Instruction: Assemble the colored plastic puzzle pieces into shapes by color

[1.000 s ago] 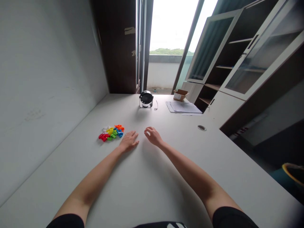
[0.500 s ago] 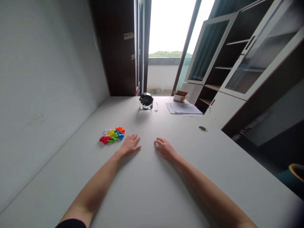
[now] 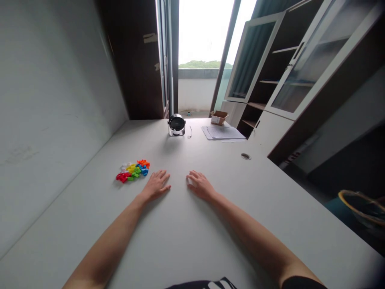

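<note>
My left hand (image 3: 155, 185) lies flat on the white table (image 3: 177, 233), fingers spread, holding nothing. Just to its left is a pile of small plastic pieces (image 3: 134, 170) in red, white, yellow, green, blue and orange. Across a gap to the right, my right hand (image 3: 201, 185) rests on the tabletop with its fingers apart and slightly bent. Nothing is held in it either.
Behind my hands stands a round black device (image 3: 176, 124) on a metal stand, beside a short thin cord (image 3: 190, 132). Papers (image 3: 224, 133) and an open cardboard box (image 3: 219, 117) lie farther back right. A round hole fitting (image 3: 246, 156) is nearer.
The view has shifted to the right, so everything appears farther left. Both hands keep their places on the table, and the pile is unchanged. Dark patterned cloth now shows at the bottom edge.
</note>
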A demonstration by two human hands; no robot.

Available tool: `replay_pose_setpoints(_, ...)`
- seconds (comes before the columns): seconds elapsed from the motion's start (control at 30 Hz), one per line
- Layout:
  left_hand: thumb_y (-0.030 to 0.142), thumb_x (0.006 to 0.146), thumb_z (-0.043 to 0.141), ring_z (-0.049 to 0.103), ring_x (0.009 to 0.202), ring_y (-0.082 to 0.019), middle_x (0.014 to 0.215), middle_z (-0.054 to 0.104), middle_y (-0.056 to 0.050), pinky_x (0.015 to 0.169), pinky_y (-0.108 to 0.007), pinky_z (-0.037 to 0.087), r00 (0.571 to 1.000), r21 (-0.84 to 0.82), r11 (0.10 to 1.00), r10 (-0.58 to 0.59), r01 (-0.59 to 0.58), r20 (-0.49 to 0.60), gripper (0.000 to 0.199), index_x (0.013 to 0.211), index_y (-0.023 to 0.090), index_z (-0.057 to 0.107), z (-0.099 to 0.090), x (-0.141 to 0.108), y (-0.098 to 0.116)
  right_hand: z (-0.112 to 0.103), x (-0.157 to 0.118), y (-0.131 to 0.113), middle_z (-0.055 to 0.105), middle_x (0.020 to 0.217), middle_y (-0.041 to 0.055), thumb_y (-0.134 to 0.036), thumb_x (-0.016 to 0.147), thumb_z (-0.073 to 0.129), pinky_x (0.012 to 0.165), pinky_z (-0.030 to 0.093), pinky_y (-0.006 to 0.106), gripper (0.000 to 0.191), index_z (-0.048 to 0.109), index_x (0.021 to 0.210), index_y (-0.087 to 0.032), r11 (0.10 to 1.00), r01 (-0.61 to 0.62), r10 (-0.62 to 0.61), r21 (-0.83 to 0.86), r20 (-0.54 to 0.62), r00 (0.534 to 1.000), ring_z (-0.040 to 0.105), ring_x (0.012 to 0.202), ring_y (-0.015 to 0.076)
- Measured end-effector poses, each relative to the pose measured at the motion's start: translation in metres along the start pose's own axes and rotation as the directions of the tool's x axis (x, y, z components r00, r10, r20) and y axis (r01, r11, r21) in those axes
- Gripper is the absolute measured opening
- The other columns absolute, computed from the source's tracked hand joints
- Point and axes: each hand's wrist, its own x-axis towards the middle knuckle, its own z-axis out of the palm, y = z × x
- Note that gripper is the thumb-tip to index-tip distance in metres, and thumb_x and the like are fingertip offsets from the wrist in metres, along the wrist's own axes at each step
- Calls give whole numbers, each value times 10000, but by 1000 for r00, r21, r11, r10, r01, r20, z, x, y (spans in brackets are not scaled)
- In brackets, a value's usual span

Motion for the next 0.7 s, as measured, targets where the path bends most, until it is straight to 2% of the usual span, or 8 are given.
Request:
replay_pose_setpoints(0.17,689,924,395,137,1538,-316,1664,199,-86,1232,-552,105,1000,38,999,-22,23,-19,743,1548,288,352,2,1,1,-3,0,-4,250,1640,82,-647,975,394,1231,137,521,664,388,1534,-288,996,42,-33,-76,116,993,170,1526,304)
replay_pose_setpoints(0.37,751,905,345,65,1549,-325,1682,115,-62,1230,-548,42,989,21,1000,-9,6,146,819,1588,310,244,-1,4,0,-2,7,-1,110,1667,90,-724,963,287,1237,83,529,784,242,1595,-262,996,71,-55,-54,253,966,77,1539,326)
replay_pose_setpoints(0.7,724,917,368,62,1550,-318,1681,110,-71,1232,-533,49,990,14,1000,-25,23,137,799,1584,297,262,-6,2,4,-4,8,-4,187,1652,71,-673,962,409,1244,104,502,722,328,1566,-286,997,72,-70,-2,191,979,143,1532,309)
